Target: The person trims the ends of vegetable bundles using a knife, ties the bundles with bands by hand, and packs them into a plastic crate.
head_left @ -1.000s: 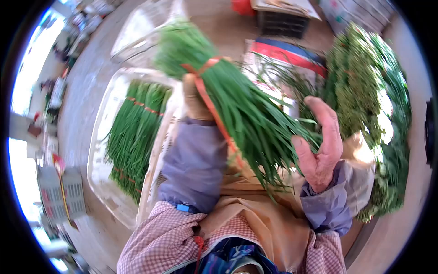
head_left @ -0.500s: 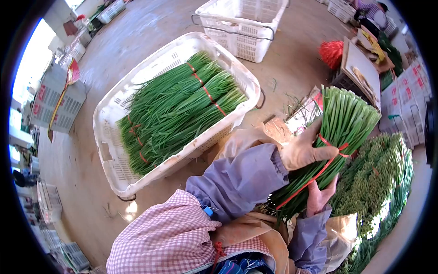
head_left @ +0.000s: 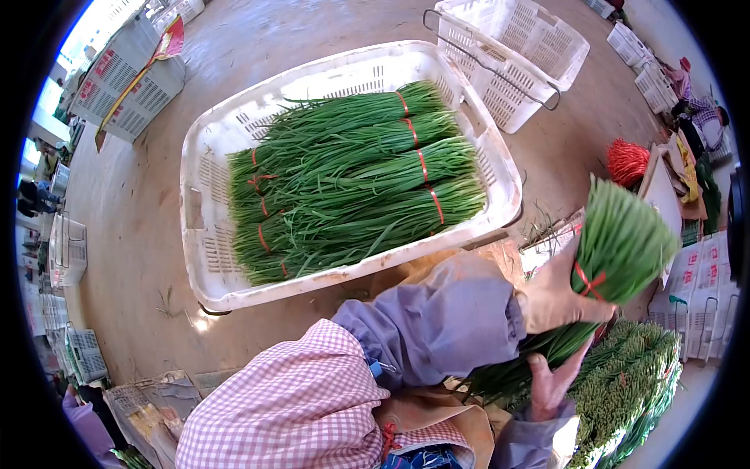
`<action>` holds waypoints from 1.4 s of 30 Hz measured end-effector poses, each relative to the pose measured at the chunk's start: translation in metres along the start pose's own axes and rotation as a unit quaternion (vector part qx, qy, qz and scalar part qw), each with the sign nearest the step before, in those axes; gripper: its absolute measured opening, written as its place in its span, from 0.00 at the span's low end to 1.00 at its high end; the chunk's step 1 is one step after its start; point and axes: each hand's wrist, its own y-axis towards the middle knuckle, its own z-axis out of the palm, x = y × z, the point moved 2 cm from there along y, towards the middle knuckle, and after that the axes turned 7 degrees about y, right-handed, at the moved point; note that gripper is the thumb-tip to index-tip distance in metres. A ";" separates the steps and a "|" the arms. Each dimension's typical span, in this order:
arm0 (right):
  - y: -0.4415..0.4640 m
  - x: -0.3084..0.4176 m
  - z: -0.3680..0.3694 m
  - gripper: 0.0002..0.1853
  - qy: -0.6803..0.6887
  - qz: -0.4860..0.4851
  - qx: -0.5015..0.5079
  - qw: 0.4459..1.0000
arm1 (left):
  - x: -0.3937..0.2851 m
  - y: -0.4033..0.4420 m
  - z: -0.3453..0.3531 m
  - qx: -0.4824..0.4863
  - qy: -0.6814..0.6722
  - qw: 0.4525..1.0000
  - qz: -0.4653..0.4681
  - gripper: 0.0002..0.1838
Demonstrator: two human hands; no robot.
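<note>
My left hand (head_left: 556,301) is wrapped round a thick bundle of garlic chives (head_left: 625,242), close to its red tie (head_left: 587,281). The pale cut ends point up and right and are slightly blurred, while the dark leaves trail down to the left. Below, my right hand (head_left: 551,384) cups the leafy part, its thumb apart from its fingers; some of its fingertips are hidden by the bundle. A white crate (head_left: 205,191) to the left holds several chive bundles (head_left: 351,180) laid side by side with red ties.
A stack of greens (head_left: 625,383) lies at lower right. Another white crate (head_left: 500,86) stands behind the filled one. Red twine (head_left: 627,162) and white crates (head_left: 699,285) are at right. More crates (head_left: 137,82) stand at upper left. People sit at far right.
The view has turned, shifting the filled crate rightward in the picture. My left hand has closed further round the chives near the tie, and the bundle has tilted and turned.
</note>
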 end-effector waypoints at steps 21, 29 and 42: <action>0.186 -0.001 0.384 0.13 -0.224 -0.281 0.508 0.783 | -0.301 -0.148 -0.304 -0.403 0.634 0.652 0.102 0.38; 0.143 -0.028 0.439 0.12 -0.159 -0.187 0.540 0.805 | -0.267 -0.195 -0.330 -0.439 0.513 0.735 0.052 0.43; 0.188 0.044 0.357 0.08 0.146 -0.135 0.392 0.898 | -0.246 -0.219 -0.347 -0.463 0.445 0.764 0.059 0.38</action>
